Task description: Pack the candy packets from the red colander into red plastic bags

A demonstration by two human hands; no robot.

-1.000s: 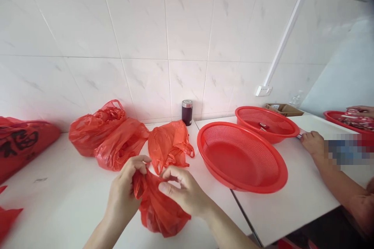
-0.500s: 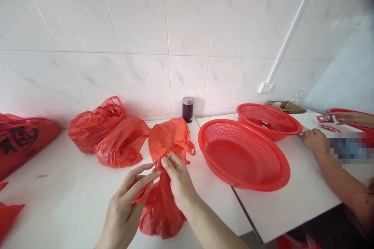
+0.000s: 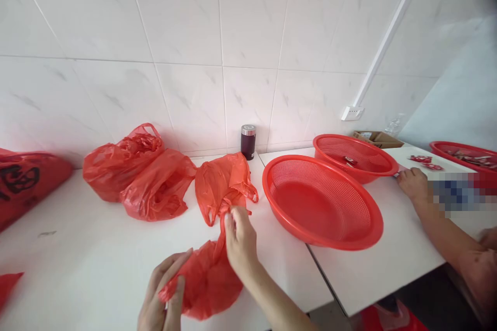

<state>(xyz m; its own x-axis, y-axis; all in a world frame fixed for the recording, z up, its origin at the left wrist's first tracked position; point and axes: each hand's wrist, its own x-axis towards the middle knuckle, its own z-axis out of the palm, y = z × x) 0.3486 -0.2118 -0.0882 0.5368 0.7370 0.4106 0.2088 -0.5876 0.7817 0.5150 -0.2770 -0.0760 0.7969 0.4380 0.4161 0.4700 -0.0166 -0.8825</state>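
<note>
A filled red plastic bag (image 3: 212, 284) rests near the front edge of the white table. My right hand (image 3: 241, 243) is closed on one of its handles, pulled up above the bag. Lower on the left, my left hand (image 3: 165, 289) pinches another part of the bag, probably the other handle, between thumb and fingers. Just behind my right hand lies a flat, crumpled red plastic bag (image 3: 221, 181). What is inside the held bag cannot be made out.
Two bulging red bags (image 3: 155, 186) stand to the left. On the right are a large red basket (image 3: 322, 207) and a second basket (image 3: 361, 158) behind it. A dark tumbler (image 3: 248, 144) stands by the wall. A co-worker's arm (image 3: 438, 227) rests at the right, beyond the table seam.
My hands have parted: the left has moved down and left with its part of the bag, the right slightly right. The bag's gathered neck has opened out. The co-worker's far hand has drawn back.
</note>
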